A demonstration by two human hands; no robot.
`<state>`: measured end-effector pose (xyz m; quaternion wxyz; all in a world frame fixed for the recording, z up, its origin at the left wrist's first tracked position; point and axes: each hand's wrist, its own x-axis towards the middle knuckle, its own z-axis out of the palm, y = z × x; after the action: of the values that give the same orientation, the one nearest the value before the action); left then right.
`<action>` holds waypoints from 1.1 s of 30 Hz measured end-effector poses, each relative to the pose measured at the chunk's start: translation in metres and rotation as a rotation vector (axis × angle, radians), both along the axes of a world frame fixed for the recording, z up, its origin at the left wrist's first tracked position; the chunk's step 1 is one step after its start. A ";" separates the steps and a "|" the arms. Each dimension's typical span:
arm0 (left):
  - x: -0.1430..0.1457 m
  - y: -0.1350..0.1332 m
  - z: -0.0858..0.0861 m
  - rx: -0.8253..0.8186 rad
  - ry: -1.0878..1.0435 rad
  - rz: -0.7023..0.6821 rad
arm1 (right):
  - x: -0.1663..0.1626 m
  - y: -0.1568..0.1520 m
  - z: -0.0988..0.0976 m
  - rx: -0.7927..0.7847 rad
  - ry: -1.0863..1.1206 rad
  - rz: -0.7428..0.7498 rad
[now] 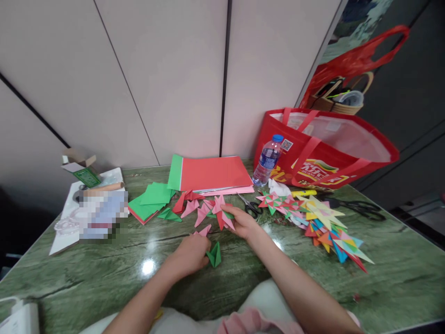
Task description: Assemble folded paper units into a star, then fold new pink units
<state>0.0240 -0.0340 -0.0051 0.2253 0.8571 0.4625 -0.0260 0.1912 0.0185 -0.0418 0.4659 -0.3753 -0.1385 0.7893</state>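
My right hand (243,221) is closed on a partly built paper star (219,212) of pink, red and green folded points. My left hand (194,254) is lower on the table with its fingers curled. A pink folded paper piece (205,230) shows past its knuckles, and a green folded paper piece (214,255) is at its fingertips; which of these it grips is partly hidden. Beyond the hands are loose pink folded pieces (189,208), red folded pieces (180,203) and a green folded piece (169,215).
Green paper squares (155,194) lie left of a stack of red sheets (215,172). Black-handled scissors (252,208) lie near finished paper stars (323,213). A water bottle (266,162) stands before a red bag (313,148). A small open box (85,174) is at left.
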 end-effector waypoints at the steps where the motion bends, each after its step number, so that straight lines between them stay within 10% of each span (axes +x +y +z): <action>1: -0.002 0.003 -0.001 -0.004 -0.085 0.035 | 0.000 0.000 0.001 -0.011 -0.005 -0.008; 11: -0.014 0.029 0.012 -0.207 -1.159 0.572 | -0.002 -0.002 0.007 0.039 -0.021 -0.052; 33: -0.014 0.028 0.013 -0.110 -1.253 0.712 | -0.009 -0.009 0.002 0.697 -0.747 -0.286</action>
<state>0.0100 -0.0062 0.0076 0.4856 0.4958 0.4956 0.5222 0.1826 0.0100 -0.0402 0.5850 -0.4688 -0.4966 0.4375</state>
